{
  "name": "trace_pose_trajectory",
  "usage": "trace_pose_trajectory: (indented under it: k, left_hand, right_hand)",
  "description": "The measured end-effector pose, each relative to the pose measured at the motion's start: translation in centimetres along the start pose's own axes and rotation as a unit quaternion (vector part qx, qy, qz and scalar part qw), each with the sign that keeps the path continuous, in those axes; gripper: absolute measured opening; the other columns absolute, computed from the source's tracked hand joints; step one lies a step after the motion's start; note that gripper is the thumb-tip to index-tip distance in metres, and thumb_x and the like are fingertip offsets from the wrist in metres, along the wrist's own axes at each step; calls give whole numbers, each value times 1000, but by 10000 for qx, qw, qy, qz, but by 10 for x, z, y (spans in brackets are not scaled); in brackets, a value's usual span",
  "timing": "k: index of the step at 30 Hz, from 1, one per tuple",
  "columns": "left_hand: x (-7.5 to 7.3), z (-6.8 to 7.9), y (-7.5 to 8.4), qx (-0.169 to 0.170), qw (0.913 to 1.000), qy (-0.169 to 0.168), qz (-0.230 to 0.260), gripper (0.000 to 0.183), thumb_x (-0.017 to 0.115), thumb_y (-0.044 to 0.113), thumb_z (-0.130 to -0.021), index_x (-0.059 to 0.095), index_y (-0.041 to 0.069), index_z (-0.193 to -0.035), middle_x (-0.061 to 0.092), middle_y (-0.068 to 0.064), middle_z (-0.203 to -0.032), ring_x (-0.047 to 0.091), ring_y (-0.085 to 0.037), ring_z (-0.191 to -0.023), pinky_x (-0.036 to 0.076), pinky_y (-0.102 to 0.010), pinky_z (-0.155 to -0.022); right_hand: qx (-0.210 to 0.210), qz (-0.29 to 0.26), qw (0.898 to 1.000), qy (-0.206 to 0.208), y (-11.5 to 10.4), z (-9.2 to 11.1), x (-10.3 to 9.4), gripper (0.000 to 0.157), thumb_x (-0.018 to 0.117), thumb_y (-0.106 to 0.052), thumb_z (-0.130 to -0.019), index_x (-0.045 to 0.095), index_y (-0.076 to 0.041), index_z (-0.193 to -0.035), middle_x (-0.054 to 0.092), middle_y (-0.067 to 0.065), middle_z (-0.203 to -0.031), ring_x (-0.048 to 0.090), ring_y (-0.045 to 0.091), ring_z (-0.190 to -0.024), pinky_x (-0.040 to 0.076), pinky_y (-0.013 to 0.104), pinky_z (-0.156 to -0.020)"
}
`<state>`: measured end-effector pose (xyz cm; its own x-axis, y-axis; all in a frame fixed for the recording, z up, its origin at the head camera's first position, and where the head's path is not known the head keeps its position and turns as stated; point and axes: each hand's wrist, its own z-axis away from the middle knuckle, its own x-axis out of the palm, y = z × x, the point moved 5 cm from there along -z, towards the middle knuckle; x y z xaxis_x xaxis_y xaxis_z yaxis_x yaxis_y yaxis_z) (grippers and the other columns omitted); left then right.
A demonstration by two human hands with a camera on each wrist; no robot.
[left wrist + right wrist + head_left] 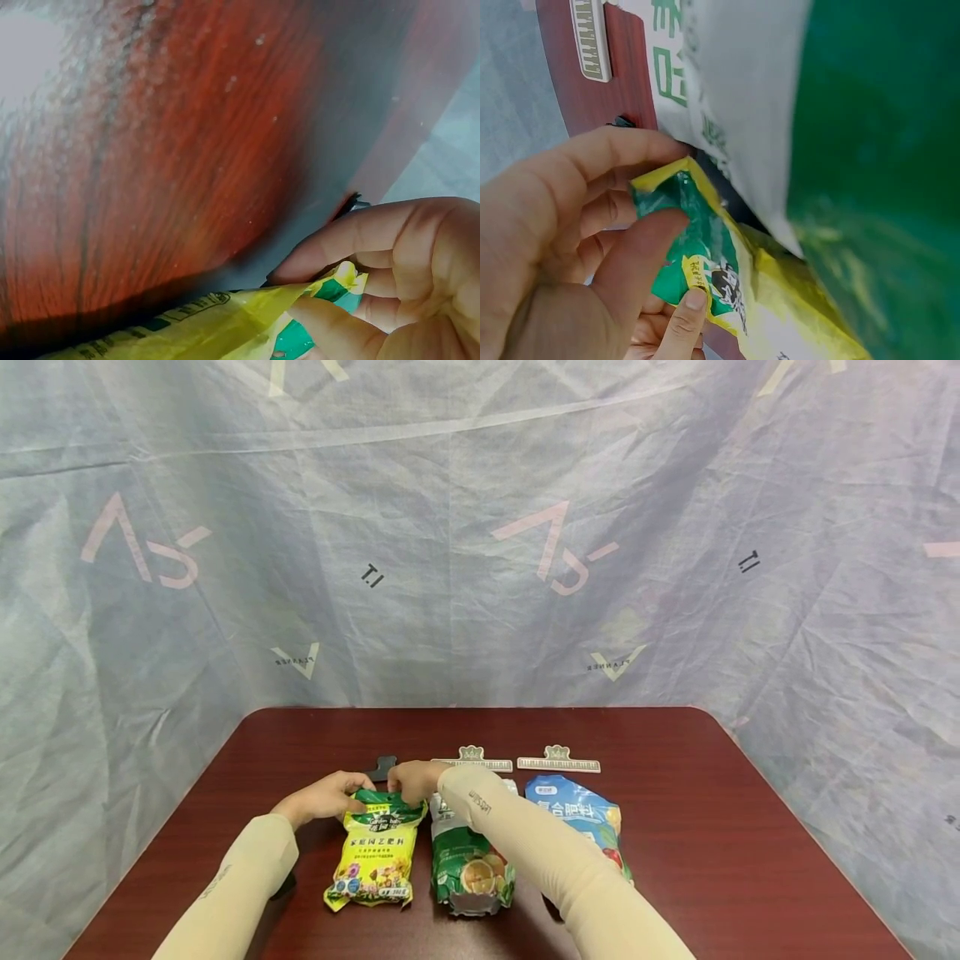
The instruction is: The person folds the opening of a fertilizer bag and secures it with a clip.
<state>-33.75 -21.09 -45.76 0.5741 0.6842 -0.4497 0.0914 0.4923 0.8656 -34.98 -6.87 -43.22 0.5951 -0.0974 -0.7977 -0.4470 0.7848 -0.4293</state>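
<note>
Since both hands are on it anyway, the yellow-and-green gardening fertilizer bag [373, 852] is the one to talk about: it's on the table [675, 860], printed face up, leftmost of three. The left hand [324, 797] has a narrow grip, thumb and fingers pinching the upper left corner, and the right hand [417, 780] pinches the upper right one the same way. Good spot imo, because that green top strip looks flat and thin, while the yellow body looks plump. I'd guess soft, crinkly plastic, a bit slick, with a fair bit of weight sagging low, so lifting by the corners alone could make it slump. Probably nothing fragile in there. The label says fertilizer, but the contents themselves don't show, and I can't tell if the top is sealed. Just right of it sits a green-and-white bag [456, 860] with cut citrus printed on it, then a blue bag [570, 810] with fruit on the front; both look filled, no clue with what. A dark clip [385, 767] lies just behind the fertilizer.
</note>
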Motion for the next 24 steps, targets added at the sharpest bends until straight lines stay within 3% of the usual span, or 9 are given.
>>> trace_pose_trajectory:
  k: [10,21,24]
  left_hand:
    - [0,0,-2,13,9997,-42,250,17,58,1,-87,57,-3,-104,63,-10,-88,62,-23,-74,52,-37,-62]
    - [-4,2,-3,25,9991,-44,431,20,61,6,-86,59,-1,-105,64,-10,-91,62,-25,-75,52,-38,-62]
    - [-4,3,-2,33,9990,-38,454,19,62,7,-86,59,0,-104,65,-10,-91,62,-25,-74,52,-39,-62]
  right_hand:
    - [46,-185,9998,11,1,2,-2,33,43,14,-87,54,-15,-99,46,1,-85,28,13,-59,28,26,-50]
    - [-13,-536,9984,-165,1,7,-10,29,49,10,-87,56,-16,-97,51,-2,-94,42,14,-60,35,30,-47]
    - [-171,-514,9984,-169,0,9,-13,23,54,6,-87,57,-16,-96,54,-2,-91,47,15,-61,43,33,-50]
